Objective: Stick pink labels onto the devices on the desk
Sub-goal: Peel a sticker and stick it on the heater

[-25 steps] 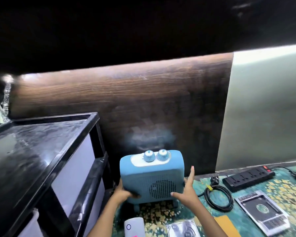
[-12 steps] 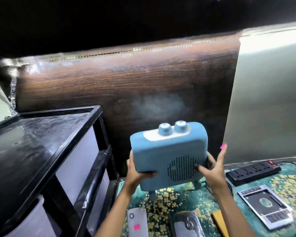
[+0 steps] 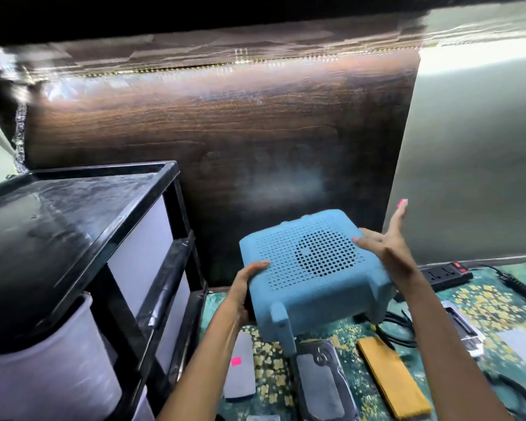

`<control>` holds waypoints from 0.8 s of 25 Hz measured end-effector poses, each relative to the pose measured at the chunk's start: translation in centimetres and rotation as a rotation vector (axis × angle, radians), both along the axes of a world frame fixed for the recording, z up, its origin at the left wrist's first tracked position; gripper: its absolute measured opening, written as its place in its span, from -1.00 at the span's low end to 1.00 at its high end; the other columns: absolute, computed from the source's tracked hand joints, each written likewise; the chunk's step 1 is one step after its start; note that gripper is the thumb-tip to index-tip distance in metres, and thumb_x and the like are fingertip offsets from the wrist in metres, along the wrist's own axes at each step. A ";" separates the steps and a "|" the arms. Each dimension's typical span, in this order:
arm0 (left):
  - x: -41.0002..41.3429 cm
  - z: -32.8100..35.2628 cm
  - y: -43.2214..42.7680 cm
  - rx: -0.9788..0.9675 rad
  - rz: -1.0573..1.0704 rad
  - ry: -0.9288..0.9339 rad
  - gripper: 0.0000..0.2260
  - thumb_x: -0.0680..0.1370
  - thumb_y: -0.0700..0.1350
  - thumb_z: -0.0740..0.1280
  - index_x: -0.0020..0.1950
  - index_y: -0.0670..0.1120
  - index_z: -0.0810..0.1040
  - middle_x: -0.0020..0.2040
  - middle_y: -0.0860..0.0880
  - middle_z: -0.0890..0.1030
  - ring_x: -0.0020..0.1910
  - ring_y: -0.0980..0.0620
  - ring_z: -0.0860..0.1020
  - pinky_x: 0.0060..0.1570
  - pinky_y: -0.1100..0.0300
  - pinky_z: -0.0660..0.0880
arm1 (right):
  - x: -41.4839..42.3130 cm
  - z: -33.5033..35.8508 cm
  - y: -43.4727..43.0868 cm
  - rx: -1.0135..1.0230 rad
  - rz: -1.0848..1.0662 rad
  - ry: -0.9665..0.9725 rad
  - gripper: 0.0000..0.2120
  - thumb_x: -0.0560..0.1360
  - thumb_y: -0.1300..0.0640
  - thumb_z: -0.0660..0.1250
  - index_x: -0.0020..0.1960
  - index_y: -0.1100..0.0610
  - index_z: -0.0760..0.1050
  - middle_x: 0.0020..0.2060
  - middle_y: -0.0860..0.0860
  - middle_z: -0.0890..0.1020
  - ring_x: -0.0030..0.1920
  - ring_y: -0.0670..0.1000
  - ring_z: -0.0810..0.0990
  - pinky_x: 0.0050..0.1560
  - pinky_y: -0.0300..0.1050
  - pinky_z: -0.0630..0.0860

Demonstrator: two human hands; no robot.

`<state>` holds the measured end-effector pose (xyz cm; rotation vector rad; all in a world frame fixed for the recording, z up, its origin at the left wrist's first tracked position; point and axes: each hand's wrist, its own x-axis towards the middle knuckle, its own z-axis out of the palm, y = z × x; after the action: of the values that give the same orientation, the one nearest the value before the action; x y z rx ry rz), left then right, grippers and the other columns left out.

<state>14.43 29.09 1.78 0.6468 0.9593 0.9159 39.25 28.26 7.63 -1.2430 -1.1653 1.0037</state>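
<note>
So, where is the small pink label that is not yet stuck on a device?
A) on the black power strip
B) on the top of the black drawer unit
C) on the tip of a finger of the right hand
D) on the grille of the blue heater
C: the pink label sits on a raised fingertip of the right hand, above the blue heater.

Both forearms are bare, no sleeves. A pink label (image 3: 402, 202) sits on the right hand's (image 3: 386, 247) fingertip.

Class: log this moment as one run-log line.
blue heater: lifted, tilted back | left hand: gripping | right hand: steadying, pink label on fingertip
</note>
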 end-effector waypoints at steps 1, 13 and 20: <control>-0.1 -0.1 0.0 -0.032 -0.002 0.025 -0.59 0.22 -0.01 0.42 -0.01 -0.19 0.62 -0.11 -0.16 0.69 -0.21 -0.14 0.64 0.00 0.03 0.52 | 0.1 -0.3 0.1 -0.043 -0.013 0.002 0.05 0.41 0.30 0.36 0.39 -0.14 -0.46 0.28 0.15 0.38 0.22 0.08 0.45 0.36 0.00 0.23; -0.7 -1.7 1.3 -0.209 0.122 0.277 -0.61 0.33 0.18 0.33 -0.21 -0.17 0.58 -0.36 -0.14 0.60 -0.36 -0.10 0.53 -0.34 0.19 0.42 | -4.5 -8.4 -6.5 0.236 -0.255 -0.395 -0.87 0.31 0.26 0.49 -0.24 0.04 0.65 -0.32 -0.14 0.66 -0.20 -0.10 0.62 -0.10 -0.25 0.52; -0.6 -2.8 1.4 -0.236 0.097 0.329 -0.60 0.37 0.18 0.32 -0.23 -0.19 0.55 -0.45 -0.12 0.59 -0.34 -0.10 0.49 -0.33 0.19 0.39 | -5.5 -12.0 -5.9 -0.073 -0.167 -0.294 -0.79 0.27 0.26 0.52 -0.13 0.08 0.61 -0.55 -0.21 0.61 -0.34 -0.32 0.58 -0.28 -0.52 0.42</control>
<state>13.86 30.44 -0.97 0.5613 1.3808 0.7779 33.71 22.39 -4.38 -1.5576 -1.2320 0.7613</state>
